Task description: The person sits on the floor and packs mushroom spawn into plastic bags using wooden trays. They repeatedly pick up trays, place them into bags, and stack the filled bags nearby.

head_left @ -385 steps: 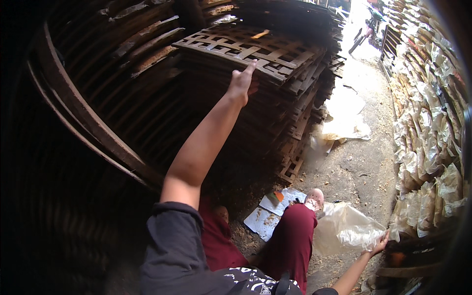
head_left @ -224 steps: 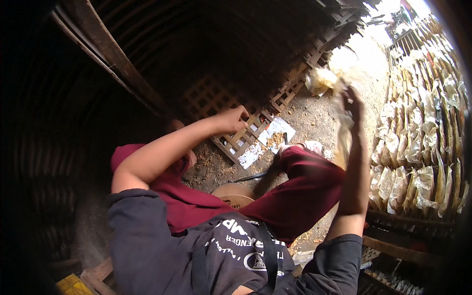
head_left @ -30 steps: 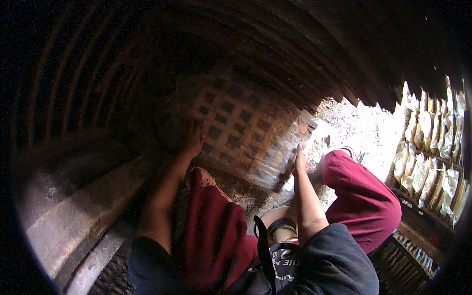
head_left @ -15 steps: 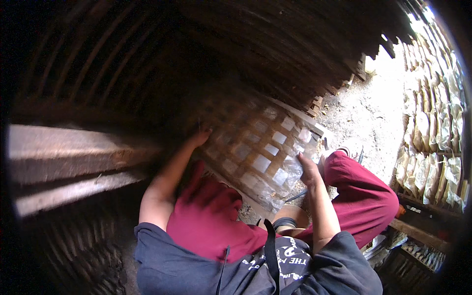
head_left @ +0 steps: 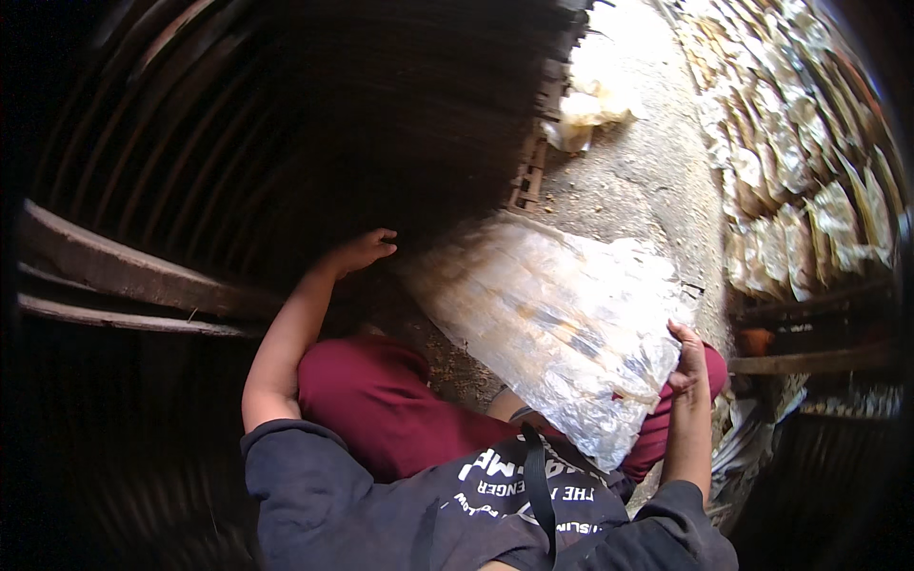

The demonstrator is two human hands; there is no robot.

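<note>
the person is mid-carry with a clear plastic-covered flat panel [head_left: 557, 328] held tilted above the lap, right hand [head_left: 687, 362] fingers clamped on its near edge, left hand [head_left: 357, 252] fingers curled at the far corner; setting it down likely needs a steady two-handed hold.

Left arm bare, elbow bent, forearm raised; left hand [head_left: 360, 251] half open, fingers loosely curled, wrist cocked. Right arm sleeved to the elbow, forearm upright; right hand [head_left: 687, 360] closed in a grip, fingers bent
</note>
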